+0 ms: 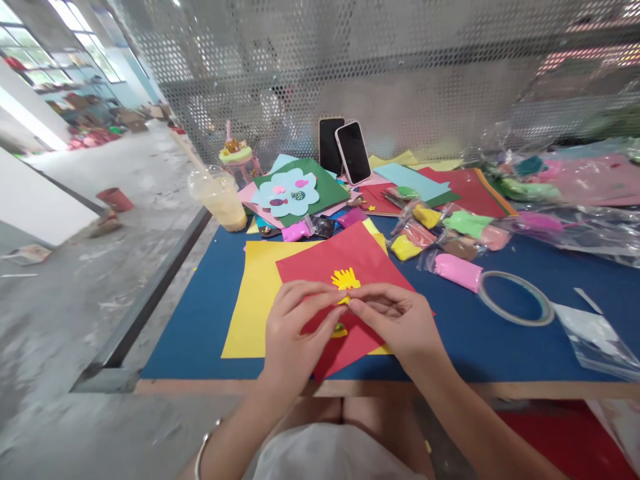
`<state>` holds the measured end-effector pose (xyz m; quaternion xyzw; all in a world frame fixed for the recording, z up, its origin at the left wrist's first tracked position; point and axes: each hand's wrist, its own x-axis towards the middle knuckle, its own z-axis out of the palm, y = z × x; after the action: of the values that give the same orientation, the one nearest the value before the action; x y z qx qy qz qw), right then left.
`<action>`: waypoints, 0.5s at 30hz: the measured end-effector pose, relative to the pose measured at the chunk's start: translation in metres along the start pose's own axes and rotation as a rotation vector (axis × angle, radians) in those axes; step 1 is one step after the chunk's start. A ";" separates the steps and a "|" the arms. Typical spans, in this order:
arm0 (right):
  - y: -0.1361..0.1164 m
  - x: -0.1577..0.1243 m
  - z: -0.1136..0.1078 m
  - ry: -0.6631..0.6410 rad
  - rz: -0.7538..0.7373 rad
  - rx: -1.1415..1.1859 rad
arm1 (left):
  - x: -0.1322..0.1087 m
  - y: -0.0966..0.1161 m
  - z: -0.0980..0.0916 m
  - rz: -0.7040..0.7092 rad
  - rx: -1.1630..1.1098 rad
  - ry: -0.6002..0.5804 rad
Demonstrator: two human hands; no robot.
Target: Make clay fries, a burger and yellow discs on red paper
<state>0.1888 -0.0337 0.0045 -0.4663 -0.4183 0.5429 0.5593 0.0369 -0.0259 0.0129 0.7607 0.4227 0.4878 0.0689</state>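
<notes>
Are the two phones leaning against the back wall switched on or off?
Off, as far as shows: both phones have plain dark screens, propped upright against the perforated panel.

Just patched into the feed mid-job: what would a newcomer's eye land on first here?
Both hands, left hand and right hand, meet at centre, pinching a small yellow clay piece over a red paper sheet lying on a yellow sheet. Behind, bagged clay lumps scatter across the blue table, with a tape ring to the right.

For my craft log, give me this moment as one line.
left hand + right hand: pinching yellow clay piece | over red paper | tape ring right
</notes>
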 end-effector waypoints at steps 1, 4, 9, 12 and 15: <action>0.001 0.001 -0.001 0.000 0.020 0.010 | 0.000 -0.001 0.000 0.001 0.005 -0.008; 0.004 0.002 -0.001 -0.023 0.075 0.068 | 0.000 -0.004 -0.001 0.039 0.000 -0.006; -0.006 0.012 0.007 -0.088 0.232 0.437 | -0.005 0.006 0.005 0.206 0.048 -0.018; -0.012 0.021 0.021 -0.072 0.238 0.672 | -0.008 0.025 0.015 0.255 0.034 -0.201; -0.009 0.020 0.037 -0.046 0.102 0.680 | -0.002 0.037 0.021 0.121 -0.043 -0.345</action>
<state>0.1559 -0.0107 0.0202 -0.2610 -0.2019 0.6891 0.6452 0.0748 -0.0441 0.0199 0.8554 0.3474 0.3625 0.1270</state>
